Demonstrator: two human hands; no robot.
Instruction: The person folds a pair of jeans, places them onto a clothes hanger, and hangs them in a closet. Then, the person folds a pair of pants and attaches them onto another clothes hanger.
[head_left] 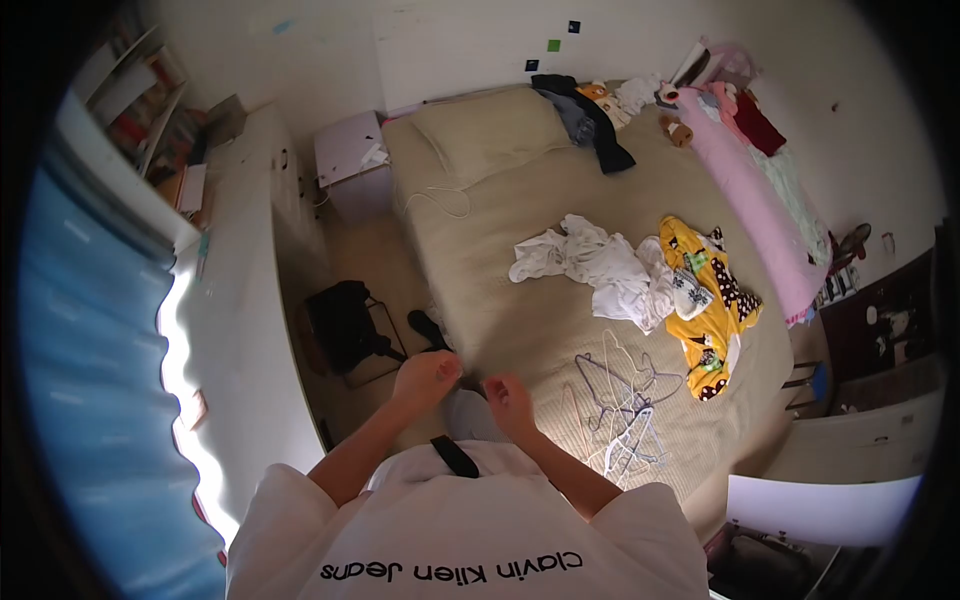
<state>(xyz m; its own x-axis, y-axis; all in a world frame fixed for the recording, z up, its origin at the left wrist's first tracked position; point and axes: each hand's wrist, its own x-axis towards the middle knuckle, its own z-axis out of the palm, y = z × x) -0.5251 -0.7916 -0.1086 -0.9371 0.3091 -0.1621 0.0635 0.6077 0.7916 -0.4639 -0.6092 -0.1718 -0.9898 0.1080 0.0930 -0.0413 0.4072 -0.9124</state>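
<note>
In the head view my left hand (430,377) is held in front of my body, near the left edge of the bed, its fingers curled in. Close by on the right is my right hand (508,404), also with bent fingers. The two hands are apart, and I see nothing held in either. Nearest to my right hand on the bed lies a tangle of clothes hangers (620,400). Beyond the hangers are crumpled white clothes (600,262) and a yellow patterned garment (705,310), which touch each other.
The bed (480,240) has a pillow (490,135), a dark garment (590,125) and a pink bolster (745,190). At left stand a black chair (345,320), a bedside cabinet (350,150) and a long white cabinet (235,330). A blue curtain (90,350) hangs far left.
</note>
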